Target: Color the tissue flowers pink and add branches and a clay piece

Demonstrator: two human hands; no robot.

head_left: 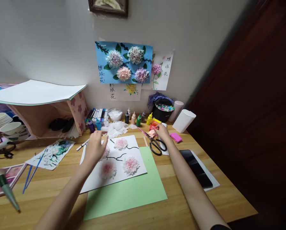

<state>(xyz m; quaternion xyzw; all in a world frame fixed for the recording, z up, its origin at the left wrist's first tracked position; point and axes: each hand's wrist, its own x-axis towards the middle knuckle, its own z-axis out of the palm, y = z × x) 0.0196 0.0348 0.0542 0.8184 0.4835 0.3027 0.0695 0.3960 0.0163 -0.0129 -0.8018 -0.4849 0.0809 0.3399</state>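
Observation:
My left hand (95, 145) hovers over the left part of a white sheet (92, 179), thumb apart from the fingers and nothing visible in it. The sheet carries fluffy pink-and-white paper flowers (131, 165) and dark painted branches (115, 157); my hand partly hides one flower. On the right, my right hand (162, 131) reaches to small orange-red pieces (153, 126) at the back of the table. Its fingertips are closed together there, and what they grip is hidden. Black-handled scissors (155, 147) lie just below this hand, by a crumpled salmon-pink piece (152, 133).
Green paper (126, 198) lies under the white sheet. Paint bottles (138, 120), markers (98, 115) and white scraps (116, 128) line the back. A black phone (197, 167) lies right; brushes (35, 169) and a pink palette (12, 180) lie left. Flower pictures (124, 62) hang on the wall.

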